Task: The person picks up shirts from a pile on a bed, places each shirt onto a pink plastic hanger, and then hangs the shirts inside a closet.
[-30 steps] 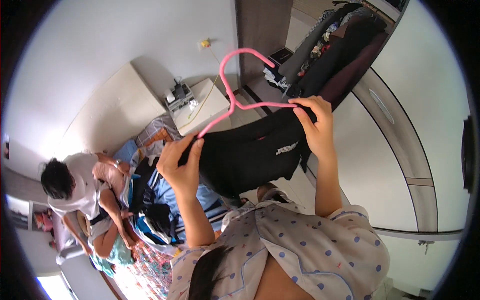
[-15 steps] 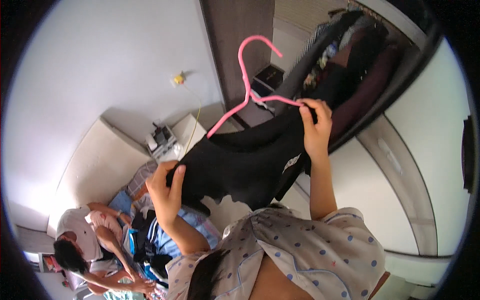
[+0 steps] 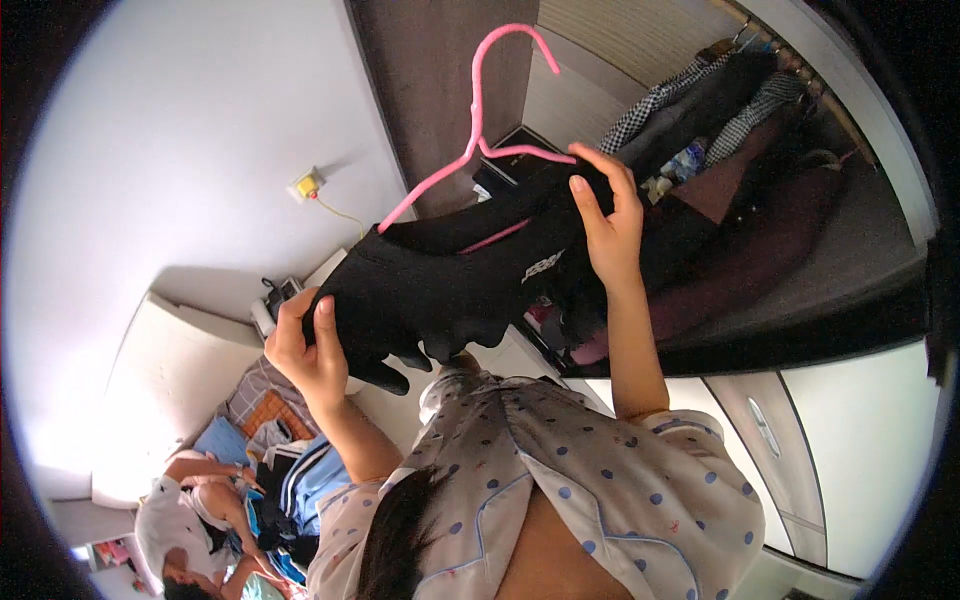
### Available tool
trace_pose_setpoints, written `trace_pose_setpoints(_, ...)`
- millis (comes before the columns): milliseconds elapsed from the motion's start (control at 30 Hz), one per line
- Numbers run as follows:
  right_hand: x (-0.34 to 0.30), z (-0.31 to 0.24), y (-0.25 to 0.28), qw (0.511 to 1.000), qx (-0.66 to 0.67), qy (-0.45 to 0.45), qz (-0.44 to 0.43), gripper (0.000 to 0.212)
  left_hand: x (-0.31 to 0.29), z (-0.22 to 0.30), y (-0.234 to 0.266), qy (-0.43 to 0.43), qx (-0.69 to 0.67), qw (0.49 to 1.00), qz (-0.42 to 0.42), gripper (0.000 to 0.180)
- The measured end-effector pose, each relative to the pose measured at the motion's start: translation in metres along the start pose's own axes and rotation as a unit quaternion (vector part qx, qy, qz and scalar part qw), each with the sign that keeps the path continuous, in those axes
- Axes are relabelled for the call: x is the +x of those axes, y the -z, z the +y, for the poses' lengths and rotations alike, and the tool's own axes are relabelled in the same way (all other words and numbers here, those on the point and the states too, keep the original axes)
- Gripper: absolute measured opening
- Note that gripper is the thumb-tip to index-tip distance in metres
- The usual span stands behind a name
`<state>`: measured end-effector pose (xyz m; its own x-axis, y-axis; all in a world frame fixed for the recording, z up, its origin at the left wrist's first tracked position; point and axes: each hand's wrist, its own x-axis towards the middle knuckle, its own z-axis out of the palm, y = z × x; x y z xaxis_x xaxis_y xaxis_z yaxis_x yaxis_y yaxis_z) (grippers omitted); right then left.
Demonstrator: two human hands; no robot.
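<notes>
A black top (image 3: 430, 285) with a small pale print hangs on a pink hanger (image 3: 475, 115) in front of me. The hanger's hook points up, and its arms run into the neck opening. My left hand (image 3: 312, 345) pinches the top's left shoulder between thumb and fingers. At the other shoulder, my right hand (image 3: 612, 215) grips the black cloth beside the end of the hanger's arm. The top's lower part drops out of sight behind my spotted shirt (image 3: 600, 480).
An open wardrobe on the right holds several hanging clothes (image 3: 720, 130) on a rail. Below it are white drawer fronts (image 3: 860, 450). Lower left, another person (image 3: 190, 520) is beside a bed heaped with clothes (image 3: 300, 480). A yellow plug (image 3: 307, 186) sits in the wall.
My view has turned toward the wardrobe, showing more of its rail. The hanger's right arm has slipped further under the top's shoulder. Both hands keep hold of the top.
</notes>
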<state>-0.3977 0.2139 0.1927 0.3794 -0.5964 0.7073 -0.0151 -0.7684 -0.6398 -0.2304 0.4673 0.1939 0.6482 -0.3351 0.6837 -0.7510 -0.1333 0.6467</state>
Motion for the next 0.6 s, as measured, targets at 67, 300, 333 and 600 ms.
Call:
trace_pose_setpoints(67,0.014,0.015,-0.008,1.0,0.011,-0.004,0.008,0.034,0.018,-0.015,-0.025,-0.016,0.004,1.0,0.01,0.011)
trace_pose_setpoints(300,0.075,0.066,-0.056,0.996,0.032,0.0,-0.082,0.03,0.093,-0.062,-0.117,0.026,-0.089,0.994,0.05,0.016)
trace_pose_setpoints(333,0.086,0.067,-0.067,0.996,0.043,-0.008,-0.083,0.031,0.105,-0.069,-0.129,0.044,-0.102,0.993,0.032,0.015)
trace_pose_setpoints(600,0.213,0.095,-0.153,0.988,0.096,-0.035,-0.119,0.034,0.211,-0.109,-0.23,-0.043,-0.129,0.99,-0.026,0.009)
